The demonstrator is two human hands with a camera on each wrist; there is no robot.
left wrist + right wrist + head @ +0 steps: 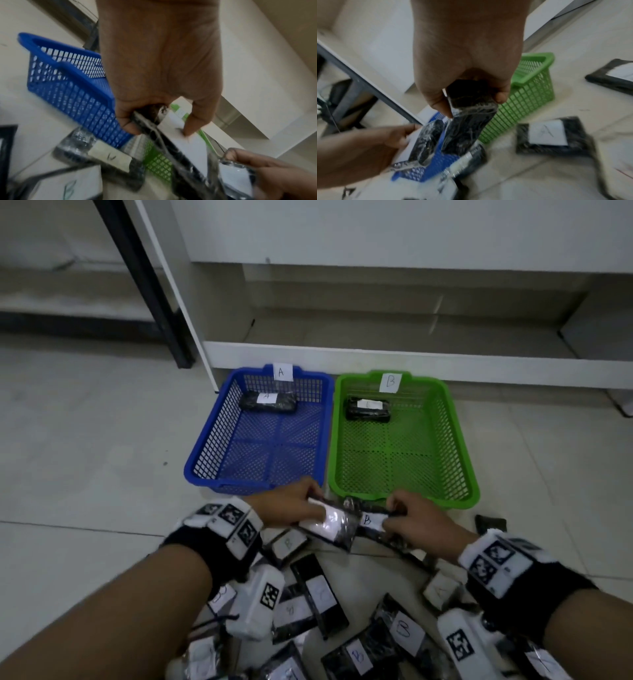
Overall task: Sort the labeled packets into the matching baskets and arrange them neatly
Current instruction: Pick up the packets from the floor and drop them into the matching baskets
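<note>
A blue basket (pixel 202 446) tagged A and a green basket (pixel 466 453) tagged B stand side by side on the floor, each with one black packet at its far end. Just in front of them my left hand (pixel 291 506) grips a black packet with a white label (pixel 330 523), whose letter I cannot read. My right hand (pixel 416 520) grips a black packet labeled B (pixel 371 522). In the left wrist view the thumb presses on the label of the left packet (pixel 188 146). The right wrist view shows the right packet (pixel 467 121) pinched at its top end.
Several more labeled black packets (pixel 404 631) lie heaped on the tiled floor under my forearms. One dark packet (pixel 489 523) lies to the right of the green basket. A white shelf unit (pixel 376 361) stands right behind the baskets.
</note>
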